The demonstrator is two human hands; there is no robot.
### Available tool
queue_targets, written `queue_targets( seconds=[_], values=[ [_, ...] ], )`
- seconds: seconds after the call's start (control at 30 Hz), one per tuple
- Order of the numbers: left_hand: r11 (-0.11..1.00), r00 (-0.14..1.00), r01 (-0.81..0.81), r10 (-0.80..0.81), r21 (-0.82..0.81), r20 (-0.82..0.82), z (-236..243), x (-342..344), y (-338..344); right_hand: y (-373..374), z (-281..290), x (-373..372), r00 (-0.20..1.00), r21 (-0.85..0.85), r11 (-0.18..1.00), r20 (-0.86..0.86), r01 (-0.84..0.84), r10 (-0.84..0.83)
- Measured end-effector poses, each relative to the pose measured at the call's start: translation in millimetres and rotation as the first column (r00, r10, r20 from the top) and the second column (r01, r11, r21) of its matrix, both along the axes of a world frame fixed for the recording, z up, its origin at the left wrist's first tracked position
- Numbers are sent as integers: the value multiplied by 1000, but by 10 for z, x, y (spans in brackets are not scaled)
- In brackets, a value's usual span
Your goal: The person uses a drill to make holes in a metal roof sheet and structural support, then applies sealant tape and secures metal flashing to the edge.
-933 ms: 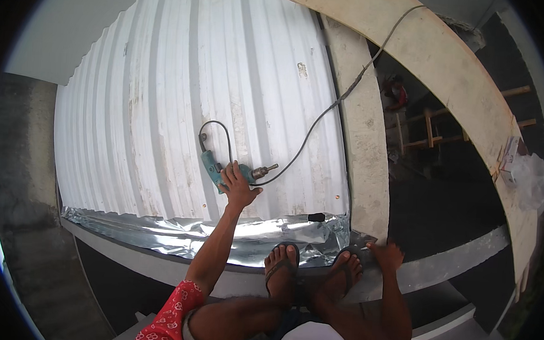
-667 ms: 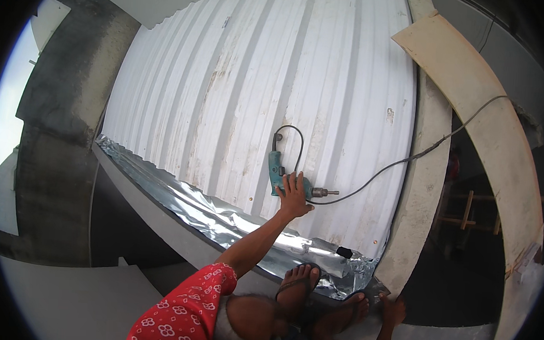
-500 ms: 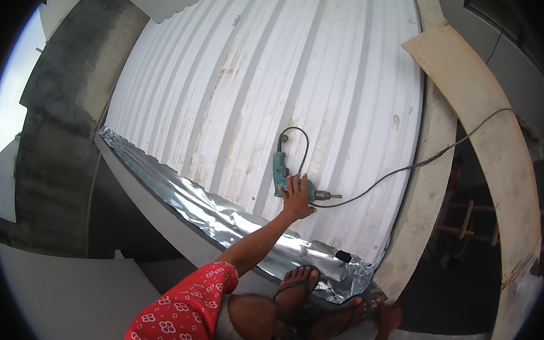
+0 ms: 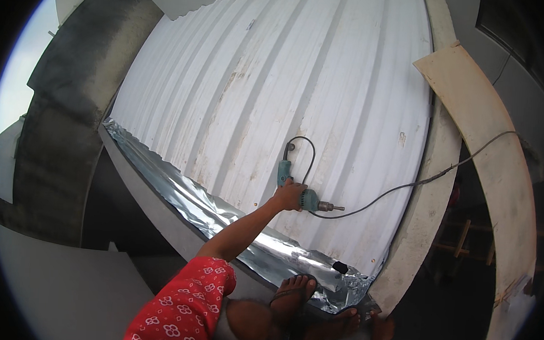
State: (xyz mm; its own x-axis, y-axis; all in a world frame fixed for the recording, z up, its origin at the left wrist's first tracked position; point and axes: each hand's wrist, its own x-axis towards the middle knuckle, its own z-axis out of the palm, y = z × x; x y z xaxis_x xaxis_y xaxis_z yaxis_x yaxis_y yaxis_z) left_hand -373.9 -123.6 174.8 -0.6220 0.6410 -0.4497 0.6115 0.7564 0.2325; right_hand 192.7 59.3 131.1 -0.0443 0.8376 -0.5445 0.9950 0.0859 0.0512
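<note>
A teal corded power drill (image 4: pixel 309 200) lies on its side on the white ribbed metal sheet (image 4: pixel 349 112). Its chuck and bit point right, and its handle points away from me. My left hand (image 4: pixel 290 196) is closed around the drill's body near the top of the handle. Low on the right, beside my sandalled feet, my right hand (image 4: pixel 382 330) is down at the corner of the ledge. Its fingers are dark and blurred, so their grip cannot be made out.
Crinkled silver foil (image 4: pixel 268 240) lines the sheet's near edge. The drill's black cable (image 4: pixel 400 188) runs right across a concrete ledge (image 4: pixel 428 178) and over a curved tan board (image 4: pixel 481 107). Dark drops open beyond the ledge at right and left. A stained concrete wall (image 4: pixel 73 98) stands left.
My left hand has gone from fingers spread over the drill to wrapped around its body. The drill stays on the sheet. The view has shifted slightly.
</note>
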Motion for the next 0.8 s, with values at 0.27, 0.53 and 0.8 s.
queue_targets(
  seconds=[0.27, 0.53, 0.8],
  values=[
    [859, 895, 416, -444, -298, -30, -8, 105, 426, 91, 123, 33, 990, 5, 990, 33, -140, 140],
    [877, 924, 291, -361, -383, -123, -221, 134, 442, 92, 175, 59, 996, -147, 986, 2, -83, 84],
    [936, 989, -21, -33, -350, -147, 37, 336, 478, 38, 292, -20, 988, -227, 964, 46, -135, 149]
  ],
)
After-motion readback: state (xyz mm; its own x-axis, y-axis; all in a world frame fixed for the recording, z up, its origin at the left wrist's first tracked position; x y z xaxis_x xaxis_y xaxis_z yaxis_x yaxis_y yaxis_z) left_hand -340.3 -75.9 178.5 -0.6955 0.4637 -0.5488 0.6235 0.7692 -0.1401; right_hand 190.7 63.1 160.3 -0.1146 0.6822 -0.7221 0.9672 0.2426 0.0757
